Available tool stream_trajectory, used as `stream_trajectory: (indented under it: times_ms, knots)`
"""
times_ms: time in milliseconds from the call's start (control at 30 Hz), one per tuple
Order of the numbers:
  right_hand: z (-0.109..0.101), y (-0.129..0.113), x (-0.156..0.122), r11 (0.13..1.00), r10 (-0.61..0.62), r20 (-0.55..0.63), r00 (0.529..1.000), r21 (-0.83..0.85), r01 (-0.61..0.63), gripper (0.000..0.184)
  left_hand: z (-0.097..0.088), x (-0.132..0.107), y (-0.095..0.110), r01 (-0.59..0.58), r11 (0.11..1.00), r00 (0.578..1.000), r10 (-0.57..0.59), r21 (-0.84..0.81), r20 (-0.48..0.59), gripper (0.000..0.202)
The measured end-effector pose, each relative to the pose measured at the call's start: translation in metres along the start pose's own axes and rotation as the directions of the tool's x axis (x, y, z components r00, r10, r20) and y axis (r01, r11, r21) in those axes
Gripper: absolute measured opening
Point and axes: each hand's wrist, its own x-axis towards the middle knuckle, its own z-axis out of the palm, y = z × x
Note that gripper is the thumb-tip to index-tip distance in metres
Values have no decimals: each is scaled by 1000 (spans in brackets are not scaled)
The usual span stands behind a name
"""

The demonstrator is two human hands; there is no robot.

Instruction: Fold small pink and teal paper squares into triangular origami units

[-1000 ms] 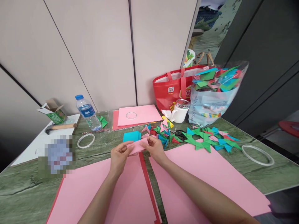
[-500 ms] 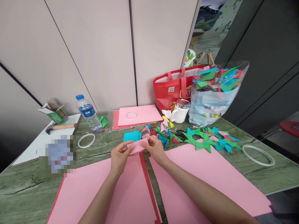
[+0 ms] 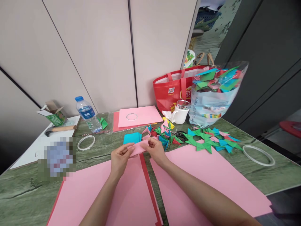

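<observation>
"COPY PAPER" runs up the plastic bag [image 3: 211,102] – a QR code [image 3: 171,90] marks the red bag [image 3: 162,98].

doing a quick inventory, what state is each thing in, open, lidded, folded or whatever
Pink paper piece: apparently folded, held by left hand and right hand
Water bottle: capped
White mug: lidded
Green box: flaps open
Red tote bag: open-topped
Clear plastic bag: filled with folded paper
Scissors: partly hidden, blades unclear
Hammer: lying down
Large pink sheets: flat, unfolded
</observation>
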Motion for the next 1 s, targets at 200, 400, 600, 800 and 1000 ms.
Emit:
stream_trajectory:
  times_ms: [200, 400, 600, 800, 1000]
  knots:
    - [-7, 1, 5, 992, 2, 86, 996, -129, 10, 20, -4, 2, 2, -78, 979, 997, 71, 191, 43, 26]
    - [-11, -3, 6, 973, 47, 282, 958, -230, 20, 20, -3, 2, 3, -119, 946, 982, 68, 301, 174, 21]
    - [-12, -1, 6, 924, -25, 294, 955, -359, 135, 19, -3, 3, -2, -173, 905, 974, 99, 388, 203, 19]
    - [-10, -1, 5, 942, -35, 206, 978, -320, 101, 18, -3, 2, 2, -65, 964, 986, 22, 257, 167, 36]
    - [-9, -3, 5, 985, 0, 73, 997, -172, 13, 18, 2, 0, 0, 102, 992, 979, -113, 72, 172, 44]
